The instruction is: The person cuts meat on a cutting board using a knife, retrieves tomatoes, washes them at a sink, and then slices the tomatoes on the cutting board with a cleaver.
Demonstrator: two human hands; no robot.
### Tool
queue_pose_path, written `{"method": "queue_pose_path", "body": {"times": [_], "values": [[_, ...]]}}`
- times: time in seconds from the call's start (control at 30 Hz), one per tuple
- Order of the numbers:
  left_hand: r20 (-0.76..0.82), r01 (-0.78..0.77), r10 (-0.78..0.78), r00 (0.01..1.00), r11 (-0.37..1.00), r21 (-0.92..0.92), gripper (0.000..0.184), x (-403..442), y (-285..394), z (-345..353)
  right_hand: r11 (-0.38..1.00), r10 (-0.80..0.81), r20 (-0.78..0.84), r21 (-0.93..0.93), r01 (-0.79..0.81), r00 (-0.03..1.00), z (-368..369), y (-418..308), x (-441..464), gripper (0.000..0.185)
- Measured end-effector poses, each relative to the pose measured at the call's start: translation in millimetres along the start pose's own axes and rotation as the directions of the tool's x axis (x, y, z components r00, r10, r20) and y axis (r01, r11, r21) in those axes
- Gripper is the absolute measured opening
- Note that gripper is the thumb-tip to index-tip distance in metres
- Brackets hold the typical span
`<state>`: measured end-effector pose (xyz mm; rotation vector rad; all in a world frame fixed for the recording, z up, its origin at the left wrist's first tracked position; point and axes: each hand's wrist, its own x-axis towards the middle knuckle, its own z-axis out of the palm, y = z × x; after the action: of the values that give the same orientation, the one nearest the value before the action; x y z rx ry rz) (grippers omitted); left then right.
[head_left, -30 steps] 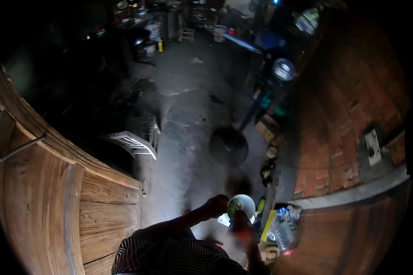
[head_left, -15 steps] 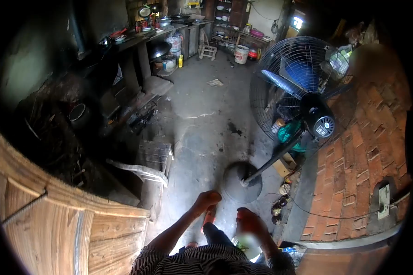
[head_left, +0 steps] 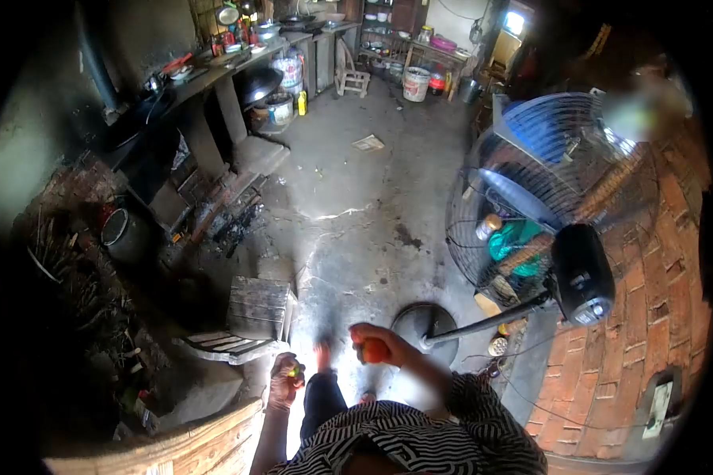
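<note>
My right hand (head_left: 372, 331) reaches inward in front of my body, its fingers curled around a rounded red-orange thing (head_left: 375, 351) whose kind I cannot make out. To the left, my left hand (head_left: 282, 381) is closed around a small yellow-green thing (head_left: 295, 370), mostly hidden by the fingers. Both hands hang above the concrete floor, apart from each other. Just beyond my right hand stands the round base (head_left: 425, 321) of a pedestal fan (head_left: 582, 273).
A wooden chair (head_left: 260, 309) stands at the left, beside a pile of sticks (head_left: 79, 293). On the right runs a brick surface (head_left: 602, 380) with a cable. Farther off are a counter with dishes, a small chair (head_left: 351, 71) and a bucket (head_left: 416, 83).
My right hand has swung left across my body, and the red-orange thing now shows clearly. My left hand has moved left and down. One foot has stepped; the view has shifted.
</note>
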<state>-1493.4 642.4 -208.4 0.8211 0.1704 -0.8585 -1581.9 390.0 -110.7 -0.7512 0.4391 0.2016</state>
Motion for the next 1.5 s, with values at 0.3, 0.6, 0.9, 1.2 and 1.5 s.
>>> {"method": "queue_pose_path", "body": {"times": [0.3,0.6,0.9,1.2,1.5], "values": [[0.005,-0.064,0.063,0.998,0.997,0.037,0.030,158,107,5,0.975,0.075,-0.125,0.216,-0.047,0.989,-3,-124,195,0.020],[-0.004,-0.060,0.060,0.998,0.996,0.063,0.031,294,184,30,0.951,0.009,-0.186,0.305,0.049,0.982,-3,-235,303,0.018],[0.003,0.034,-0.036,0.999,0.964,0.265,0.032,466,200,100,0.942,-0.205,-0.086,0.254,0.221,0.975,-100,-343,410,0.032],[-0.044,0.109,-0.100,0.994,0.933,0.344,0.021,627,271,209,0.705,-0.456,0.223,-0.500,0.503,0.861,-149,-489,501,0.045],[-0.154,0.157,-0.140,0.978,0.982,0.106,0.026,803,343,199,0.979,-0.172,0.096,-0.095,0.181,0.980,-165,-630,659,0.037]]}}
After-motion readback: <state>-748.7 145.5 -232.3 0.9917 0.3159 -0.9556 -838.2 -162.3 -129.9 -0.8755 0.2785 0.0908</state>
